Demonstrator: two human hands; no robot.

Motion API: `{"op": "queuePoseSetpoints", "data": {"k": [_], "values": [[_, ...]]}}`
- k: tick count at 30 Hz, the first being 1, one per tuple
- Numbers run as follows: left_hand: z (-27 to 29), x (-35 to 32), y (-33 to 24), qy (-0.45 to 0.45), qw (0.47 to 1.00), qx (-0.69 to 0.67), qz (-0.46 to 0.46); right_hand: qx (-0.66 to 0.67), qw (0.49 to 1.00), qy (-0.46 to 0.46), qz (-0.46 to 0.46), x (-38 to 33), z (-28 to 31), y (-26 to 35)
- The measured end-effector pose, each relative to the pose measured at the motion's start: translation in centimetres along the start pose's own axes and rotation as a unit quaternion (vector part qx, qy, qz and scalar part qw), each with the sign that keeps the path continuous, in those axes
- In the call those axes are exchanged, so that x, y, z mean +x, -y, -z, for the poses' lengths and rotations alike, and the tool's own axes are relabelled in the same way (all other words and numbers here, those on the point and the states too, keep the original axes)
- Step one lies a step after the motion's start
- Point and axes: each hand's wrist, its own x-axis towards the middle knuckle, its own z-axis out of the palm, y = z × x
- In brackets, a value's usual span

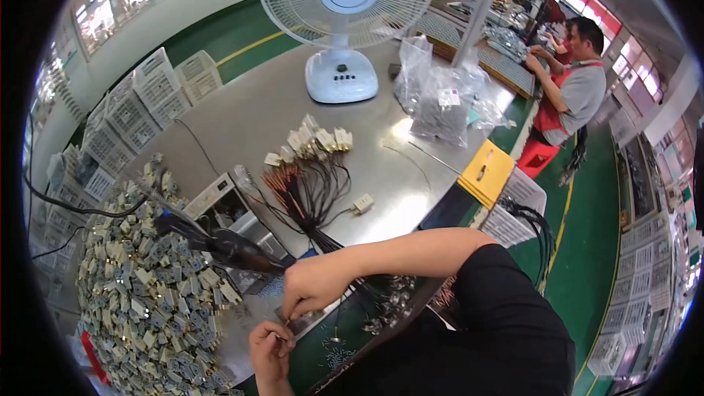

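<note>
Small metal part (282,325) pinched between both hands: left (270,350), right (314,285).

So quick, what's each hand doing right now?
Left hand: fingers pinched shut on something small; what it is cannot be told.
Right hand: fingertips pinched down beside the left; whether it holds anything cannot be told.

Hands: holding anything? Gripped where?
Both hands pinch something tiny between fingertips: right hand from above, left hand from below. Too small to identify the part.
</note>
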Motion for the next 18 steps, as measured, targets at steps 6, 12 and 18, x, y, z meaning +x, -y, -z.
{"op": "queuePoseSetpoints", "data": {"k": [6,12,18], "values": [[-0.6,0.7,-2.0,-0.021,0.961,0.266,-0.077,0.119,0.992,0.010,-0.045,0.4,0.4,0.1],[-1.3,0.8,0.1,-0.121,0.992,0.016,-0.008,0.024,0.993,-0.109,-0.031,-0.4,-1.7,1.1],[0.6,1.4,0.3,-0.074,0.994,0.060,0.049,-0.094,0.978,-0.179,0.052,-0.3,-2.0,-0.8]]}}
